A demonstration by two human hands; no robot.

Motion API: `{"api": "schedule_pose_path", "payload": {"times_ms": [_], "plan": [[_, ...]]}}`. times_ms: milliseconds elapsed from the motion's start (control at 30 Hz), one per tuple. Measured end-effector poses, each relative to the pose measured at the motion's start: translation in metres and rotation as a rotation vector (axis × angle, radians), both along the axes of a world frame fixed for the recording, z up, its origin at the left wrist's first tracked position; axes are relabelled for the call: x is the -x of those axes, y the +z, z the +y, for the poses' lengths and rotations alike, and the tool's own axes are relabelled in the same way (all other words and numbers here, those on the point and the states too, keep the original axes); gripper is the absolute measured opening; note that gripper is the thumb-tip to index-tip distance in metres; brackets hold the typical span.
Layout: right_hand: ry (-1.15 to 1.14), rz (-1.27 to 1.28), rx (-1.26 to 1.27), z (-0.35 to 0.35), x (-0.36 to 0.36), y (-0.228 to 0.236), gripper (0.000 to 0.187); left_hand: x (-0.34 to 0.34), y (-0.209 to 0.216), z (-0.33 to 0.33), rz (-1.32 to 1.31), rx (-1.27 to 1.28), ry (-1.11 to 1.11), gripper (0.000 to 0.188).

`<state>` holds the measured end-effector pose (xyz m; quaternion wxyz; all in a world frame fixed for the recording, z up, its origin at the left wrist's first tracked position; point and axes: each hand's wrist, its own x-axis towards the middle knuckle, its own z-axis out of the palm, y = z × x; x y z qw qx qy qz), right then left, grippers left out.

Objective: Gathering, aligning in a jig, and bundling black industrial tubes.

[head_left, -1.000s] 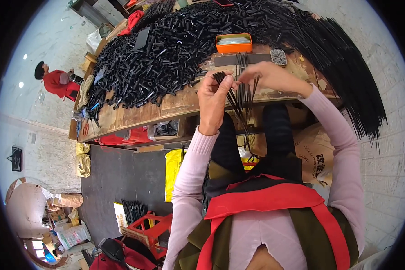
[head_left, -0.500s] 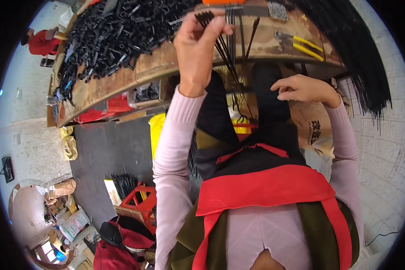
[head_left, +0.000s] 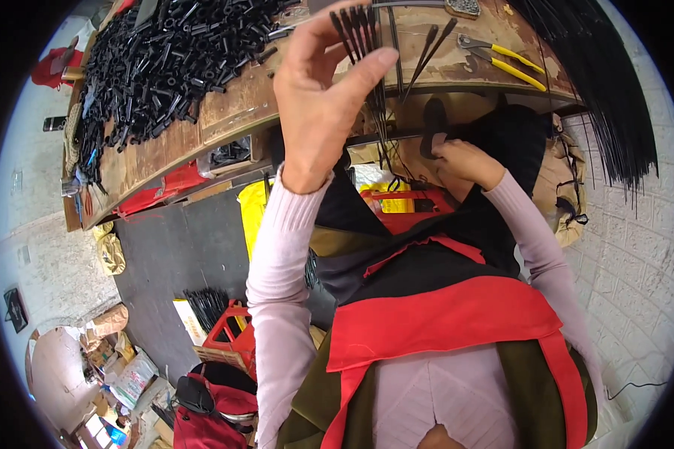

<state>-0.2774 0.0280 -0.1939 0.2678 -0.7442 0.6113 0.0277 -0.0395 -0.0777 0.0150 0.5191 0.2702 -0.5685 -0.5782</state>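
My left hand (head_left: 318, 105) is raised over the table's near edge, its thumb and fingers closed on a fanned bunch of thin black rods (head_left: 358, 34). The rods have thicker dark ends at the top, and their thin lengths hang below the hand. Two similar rods (head_left: 429, 58) lean apart at the table edge, to the right of that bunch. Below the edge, beside my dark-trousered leg, is my right hand (head_left: 468, 162). Its fingers are drawn together next to a dark, long-shaped object (head_left: 433, 123); whether they grip anything is unclear.
A large heap of short black tubular parts (head_left: 180, 56) covers the table's left. Yellow-handled pliers (head_left: 513, 63) and a small tray of metal bits (head_left: 463, 7) lie to the right. Long black rods (head_left: 606, 97) hang over the right end. A red stool (head_left: 232, 333) stands lower left.
My right hand has moved left and inward, its fingers drawing together. My left hand has shifted slightly, showing the rod ends fanned. My right leg has swung right. A second loose rod shows at the edge.
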Motion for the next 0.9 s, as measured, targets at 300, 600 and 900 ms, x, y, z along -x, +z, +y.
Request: {"api": "schedule_pose_path", "payload": {"times_ms": [300,600,900], "plan": [[-0.401,-0.141,0.515,-0.022,0.005,-0.322,0.028,-0.081,-0.096,0.032,-0.511,0.225,0.451,0.061],[-0.727,-0.665,-0.302,-0.079,-0.094,-0.314,0.05,-0.169,-0.132,0.031,-1.183,0.332,0.702,0.038],[-0.195,-0.993,0.177,-0.37,-0.197,-0.136,0.04,-0.114,-0.153,0.037,-1.129,0.255,0.672,0.028]]}}
